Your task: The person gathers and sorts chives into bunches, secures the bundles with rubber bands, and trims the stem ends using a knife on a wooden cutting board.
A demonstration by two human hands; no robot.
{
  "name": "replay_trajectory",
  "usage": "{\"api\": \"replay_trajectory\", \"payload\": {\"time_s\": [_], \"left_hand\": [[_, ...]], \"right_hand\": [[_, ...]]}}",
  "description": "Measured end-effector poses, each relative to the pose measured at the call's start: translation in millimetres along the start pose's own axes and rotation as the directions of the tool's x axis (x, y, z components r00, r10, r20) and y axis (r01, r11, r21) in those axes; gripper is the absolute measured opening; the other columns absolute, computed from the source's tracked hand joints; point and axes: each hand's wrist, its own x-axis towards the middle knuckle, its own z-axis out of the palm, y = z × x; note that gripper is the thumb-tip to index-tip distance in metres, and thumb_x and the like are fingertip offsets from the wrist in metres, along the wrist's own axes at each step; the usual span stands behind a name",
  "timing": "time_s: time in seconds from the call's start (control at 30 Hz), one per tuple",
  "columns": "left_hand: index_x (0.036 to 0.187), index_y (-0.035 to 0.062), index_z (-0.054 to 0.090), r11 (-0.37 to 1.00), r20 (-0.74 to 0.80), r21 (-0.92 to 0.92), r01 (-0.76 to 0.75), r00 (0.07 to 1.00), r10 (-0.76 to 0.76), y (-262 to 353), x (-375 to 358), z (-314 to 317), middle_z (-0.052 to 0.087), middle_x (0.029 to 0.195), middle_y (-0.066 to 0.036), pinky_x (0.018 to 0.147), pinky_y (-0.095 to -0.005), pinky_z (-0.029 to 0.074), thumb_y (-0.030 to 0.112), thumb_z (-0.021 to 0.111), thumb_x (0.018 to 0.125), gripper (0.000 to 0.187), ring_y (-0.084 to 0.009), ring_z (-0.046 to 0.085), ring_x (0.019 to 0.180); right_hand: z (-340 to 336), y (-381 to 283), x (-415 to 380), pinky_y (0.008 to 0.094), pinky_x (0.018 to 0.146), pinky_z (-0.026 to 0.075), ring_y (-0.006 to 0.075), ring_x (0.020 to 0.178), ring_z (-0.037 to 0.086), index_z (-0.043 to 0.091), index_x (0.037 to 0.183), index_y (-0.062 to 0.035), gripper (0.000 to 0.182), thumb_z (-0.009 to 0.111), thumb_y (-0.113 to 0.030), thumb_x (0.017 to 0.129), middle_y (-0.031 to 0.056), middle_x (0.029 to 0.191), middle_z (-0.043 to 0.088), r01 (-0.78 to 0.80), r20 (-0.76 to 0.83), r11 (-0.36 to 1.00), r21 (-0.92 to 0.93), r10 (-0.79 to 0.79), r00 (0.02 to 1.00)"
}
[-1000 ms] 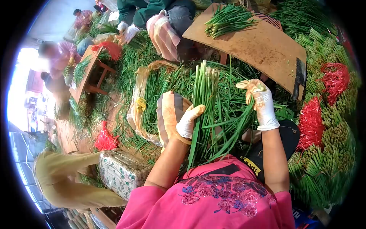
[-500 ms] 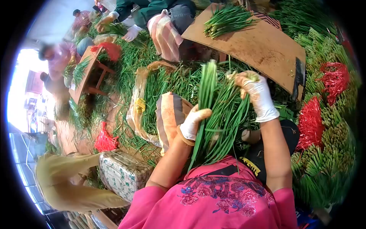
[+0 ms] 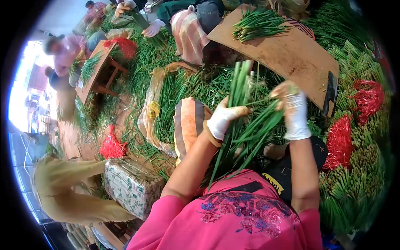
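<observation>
My left hand point(image 3: 223, 119), in a white glove, is closed around an upright bunch of chives point(image 3: 238, 93). The pale stem ends point up and the long leaves hang toward my lap. Across from it, my right hand point(image 3: 293, 109), also gloved and slightly blurred, has its fingers pinched on a smaller bunch of chives point(image 3: 266, 125) whose leaves slant down to the left. The leaves of both bunches overlap between my hands. An open plastic bag point(image 3: 151, 106) with loose chives lies beyond my left arm, beside a striped cloth point(image 3: 189, 125).
A tilted board point(image 3: 287, 46) ahead bears a chive bundle point(image 3: 259, 26). Stacked chives point(image 3: 360, 162) with red plastic ties point(image 3: 339, 143) line the right. A wrapped box point(image 3: 132, 186) stands at left, near a person's trousered leg point(image 3: 66, 191). A gloved co-worker's hand point(image 3: 154, 28) shows ahead.
My left hand has moved right and up with its bunch. My right hand has shifted slightly right and down, drawing its chives out to the right, apart from the left bunch at the top.
</observation>
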Motion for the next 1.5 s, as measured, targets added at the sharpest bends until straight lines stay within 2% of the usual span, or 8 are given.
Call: {"api": "replay_trajectory", "payload": {"time_s": [0.2, 0.37, 0.73, 0.87, 1.0, 1.13, 1.33, 1.5], "left_hand": [[0.108, 0.0029, 0.052, 0.882, -0.136, -0.460, -0.100, 0.990, 0.041, 31, -36, -19, 0.064, 0.088, -0.011, 0.052, -0.0300, 0.053, 0.013, 0.060, 0.082, 0.029, -0.0193, 0.060, 0.061], [0.107, -0.0043, 0.054, 0.837, -0.078, -0.535, -0.118, 0.993, 0.091, 30, -33, -29, 0.063, 0.089, -0.019, 0.052, -0.0356, 0.054, 0.020, 0.054, 0.085, 0.032, -0.0261, 0.063, 0.063], [0.130, 0.0005, 0.040, 0.945, 0.442, -0.206, 0.252, 0.886, -0.140, -1, -24, 31, 0.060, 0.102, -0.013, 0.052, -0.0251, 0.054, 0.008, 0.069, 0.073, 0.065, -0.0225, 0.062, 0.091], [0.129, 0.0039, 0.041, 0.884, 0.404, -0.376, 0.278, 0.907, -0.114, 12, -37, -1, 0.060, 0.100, -0.017, 0.052, -0.0271, 0.054, 0.012, 0.063, 0.074, 0.060, -0.0201, 0.063, 0.068], [0.125, 0.0081, 0.046, 0.915, 0.206, -0.339, 0.219, 0.966, -0.155, 23, -46, 5, 0.063, 0.099, -0.015, 0.057, -0.0290, 0.053, 0.021, 0.063, 0.073, 0.056, -0.0177, 0.058, 0.057], [0.130, 0.0099, 0.042, 0.936, 0.238, -0.284, 0.208, 0.961, -0.142, 18, -43, 8, 0.061, 0.094, -0.010, 0.055, -0.0284, 0.049, 0.022, 0.063, 0.073, 0.063, -0.0159, 0.056, 0.062], [0.127, 0.0052, 0.043, 0.899, 0.323, -0.303, 0.317, 0.921, -0.216, 13, -39, 17, 0.062, 0.101, -0.012, 0.063, -0.0301, 0.054, 0.014, 0.069, 0.073, 0.060, -0.0210, 0.062, 0.075], [0.127, 0.0032, 0.043, 0.923, 0.353, -0.251, 0.291, 0.916, -0.192, 1, -40, 4, 0.063, 0.098, -0.015, 0.063, -0.0305, 0.055, 0.015, 0.069, 0.073, 0.062, -0.0215, 0.064, 0.080]], "right_hand": [[-111, -44, 22, 0.0204, 0.052, 0.038, 0.0058, 0.055, 0.046, 0.061, 0.084, -0.0059, 0.025, 0.062, -0.031, 0.087, 0.0012, 0.073, 0.061, 0.055, -0.369, 0.970, -0.238, -0.143, 0.919], [-105, -35, 21, 0.0203, 0.051, 0.040, 0.0077, 0.056, 0.050, 0.062, 0.086, -0.0046, 0.013, 0.064, -0.017, 0.085, 0.0055, 0.080, 0.064, 0.018, -0.115, 0.968, -0.252, -0.048, 0.992], [-49, -9, 12, 0.0181, 0.049, 0.039, 0.0047, 0.057, 0.049, 0.060, 0.094, -0.0053, 0.030, 0.061, -0.035, 0.087, -0.0034, 0.068, 0.054, 0.013, -0.078, 0.995, 0.099, -0.005, 0.997], [-85, -40, 33, 0.0159, 0.047, 0.032, 0.0037, 0.049, 0.039, 0.056, 0.117, -0.0036, 0.044, 0.063, -0.029, 0.082, -0.0065, 0.063, 0.047, -0.097, -0.090, 0.960, -0.263, 0.076, 0.993], [-69, -41, 30, 0.0182, 0.046, 0.039, 0.0041, 0.051, 0.050, 0.058, 0.117, 0.0002, 0.043, 0.068, -0.016, 0.079, 0.0048, 0.087, 0.067, -0.058, -0.003, 0.361, -0.931, 0.152, 0.988], [-39, -32, 15, 0.0185, 0.046, 0.041, 0.0044, 0.053, 0.050, 0.063, 0.106, 0.0000, 0.026, 0.062, -0.017, 0.087, 0.0074, 0.095, 0.068, -0.075, 0.107, 0.928, -0.365, 0.122, 0.987], [-8, -13, 2, 0.0192, 0.045, 0.041, 0.0066, 0.050, 0.052, 0.063, 0.092, -0.0013, 0.022, 0.065, -0.023, 0.085, 0.0046, 0.076, 0.064, -0.147, 0.223, 0.987, 0.065, 0.129, 0.966], [-23, -21, 10, 0.0172, 0.050, 0.038, 0.0049, 0.052, 0.047, 0.066, 0.090, -0.0039, 0.015, 0.061, -0.016, 0.082, 0.0053, 0.083, 0.068, -0.029, 0.098, 0.999, -0.034, 0.033, 0.995]]}}
